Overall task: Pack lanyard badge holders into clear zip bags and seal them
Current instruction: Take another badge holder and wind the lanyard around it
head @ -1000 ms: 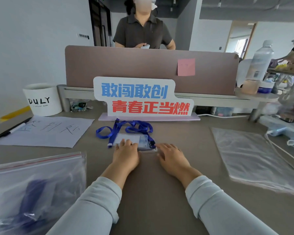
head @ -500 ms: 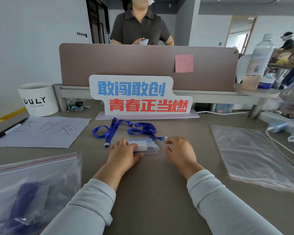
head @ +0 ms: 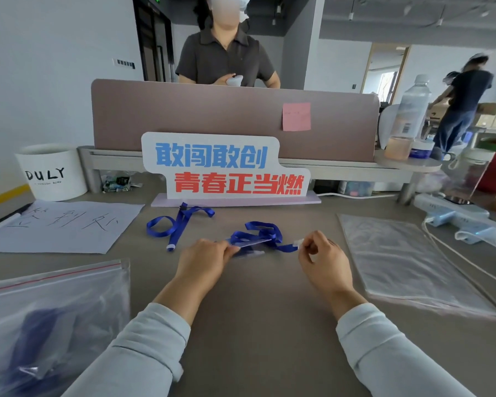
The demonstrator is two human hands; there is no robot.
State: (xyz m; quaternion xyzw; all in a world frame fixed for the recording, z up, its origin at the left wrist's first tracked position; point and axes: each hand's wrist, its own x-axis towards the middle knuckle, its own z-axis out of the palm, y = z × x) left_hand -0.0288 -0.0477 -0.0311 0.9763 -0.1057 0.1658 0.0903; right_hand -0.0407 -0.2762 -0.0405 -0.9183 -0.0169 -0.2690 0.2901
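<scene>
The left grip is narrow: thumb and fingertips pinch the left edge of the clear badge holder. The holder is tilted up and seen almost edge-on at the middle of the bench (whether its near edge touches the surface I cannot tell). The right grip is curled tight, pinching the white end of the blue lanyard just right of the holder. Part of the strap is bunched on top of the holder. The rest loops on the bench beyond the left grip, in front of the slogan sign. An empty zip bag lies flat to the right, and a filled bag lies at the near left.

Half a second ago the holder lay flat under the left fingers, and the right fingers lay nearly straight beside it. Now the holder is tipped up, and the right grip has closed on the strap end and sits farther right.
</scene>
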